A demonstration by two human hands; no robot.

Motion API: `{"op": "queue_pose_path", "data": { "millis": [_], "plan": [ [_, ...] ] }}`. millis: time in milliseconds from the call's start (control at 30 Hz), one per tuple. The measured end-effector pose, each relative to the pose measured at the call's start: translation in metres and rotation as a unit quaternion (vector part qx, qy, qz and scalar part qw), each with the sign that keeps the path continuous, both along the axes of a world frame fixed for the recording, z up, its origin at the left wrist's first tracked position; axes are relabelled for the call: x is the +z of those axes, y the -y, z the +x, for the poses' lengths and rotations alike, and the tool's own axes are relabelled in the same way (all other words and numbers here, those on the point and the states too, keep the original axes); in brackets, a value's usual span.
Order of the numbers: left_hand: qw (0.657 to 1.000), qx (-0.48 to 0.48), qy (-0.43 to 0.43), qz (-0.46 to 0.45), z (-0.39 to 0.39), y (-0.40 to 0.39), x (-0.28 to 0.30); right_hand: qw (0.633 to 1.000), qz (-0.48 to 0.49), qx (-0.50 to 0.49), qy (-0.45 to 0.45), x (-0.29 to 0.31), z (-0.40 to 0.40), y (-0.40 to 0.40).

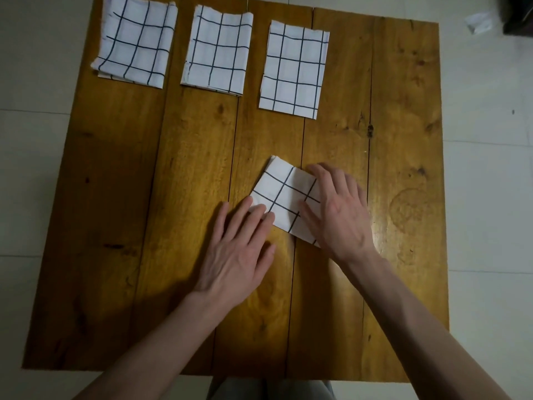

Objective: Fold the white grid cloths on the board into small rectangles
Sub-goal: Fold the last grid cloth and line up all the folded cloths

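Wooden desk: left hand and right hand press flat, fingers straight, gripping nothing, on the soft, light folded cloth; best pinched at its corners.

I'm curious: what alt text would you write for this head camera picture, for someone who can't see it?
Two bare hands, left hand and right hand, press flat on a small folded white grid cloth near the middle of a wooden board. Three more folded grid cloths lie in a row along the board's far edge, on a pale tiled floor.
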State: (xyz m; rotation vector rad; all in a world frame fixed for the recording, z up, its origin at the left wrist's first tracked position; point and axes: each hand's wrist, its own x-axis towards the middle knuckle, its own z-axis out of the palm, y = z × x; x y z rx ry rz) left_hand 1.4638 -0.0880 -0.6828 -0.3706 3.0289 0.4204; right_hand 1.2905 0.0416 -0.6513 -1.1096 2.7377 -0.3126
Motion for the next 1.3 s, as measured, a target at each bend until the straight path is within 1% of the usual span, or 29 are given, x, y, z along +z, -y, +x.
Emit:
{"op": "queue_pose_path", "data": {
  "millis": [100,200,333,433,500,600,733,800,833,867,933,967,1000,1033,1067,1133,1233,1300],
  "plan": [
    [1.0,0.007,-0.006,0.0,-0.004,0.003,0.001,0.998,0.027,-0.049,0.022,0.001,0.004,0.003],
    [0.999,0.029,-0.013,0.008,-0.009,0.002,0.002,0.99,0.046,-0.114,0.064,0.005,0.006,0.005],
    [0.995,0.097,-0.02,0.002,-0.018,-0.008,0.007,0.973,0.036,-0.185,0.133,0.01,0.006,0.011],
    [0.988,0.153,-0.002,-0.004,-0.027,-0.019,0.012,0.966,0.029,-0.191,0.173,0.01,0.008,0.014],
    [0.986,0.169,0.004,0.0,-0.032,-0.025,0.013,0.962,-0.022,-0.186,0.2,0.01,0.012,0.014],
    [0.979,0.2,0.004,0.027,-0.037,-0.029,0.018,0.942,-0.1,-0.196,0.256,0.014,0.017,0.011],
    [0.959,0.26,0.002,0.113,-0.039,-0.027,0.029,0.908,-0.159,-0.212,0.324,0.024,0.024,0.004],
    [0.937,0.293,-0.01,0.188,-0.039,-0.024,0.035,0.875,-0.2,-0.232,0.376,0.034,0.026,0.003],
    [0.915,0.318,-0.022,0.248,-0.04,-0.022,0.04,0.852,-0.225,-0.245,0.404,0.041,0.027,0.002],
    [0.879,0.351,-0.034,0.322,-0.041,-0.02,0.046,0.83,-0.249,-0.257,0.428,0.048,0.027,0.002],
    [0.777,0.419,-0.046,0.468,-0.043,-0.017,0.061,0.798,-0.282,-0.268,0.461,0.062,0.028,0.001],
    [0.73,0.444,-0.046,0.518,-0.044,-0.016,0.071,0.788,-0.291,-0.267,0.472,0.071,0.029,0.0],
    [0.694,0.46,-0.05,0.552,-0.044,-0.015,0.081,0.784,-0.295,-0.265,0.478,0.08,0.029,0.0],
    [0.674,0.467,-0.055,0.569,-0.044,-0.014,0.092,0.781,-0.297,-0.264,0.481,0.092,0.03,0.001],
    [0.669,0.469,-0.062,0.572,-0.041,-0.012,0.105,0.781,-0.298,-0.263,0.481,0.103,0.031,0.0],
    [0.681,0.456,-0.081,0.568,-0.034,-0.008,0.128,0.788,-0.296,-0.264,0.471,0.128,0.034,0.001],
    [0.694,0.424,-0.109,0.572,-0.021,0.0,0.167,0.823,-0.272,-0.242,0.437,0.169,0.038,-0.001],
    [0.7,0.403,-0.126,0.576,-0.013,0.005,0.198,0.833,-0.267,-0.222,0.43,0.202,0.04,-0.002]
  ]
}}
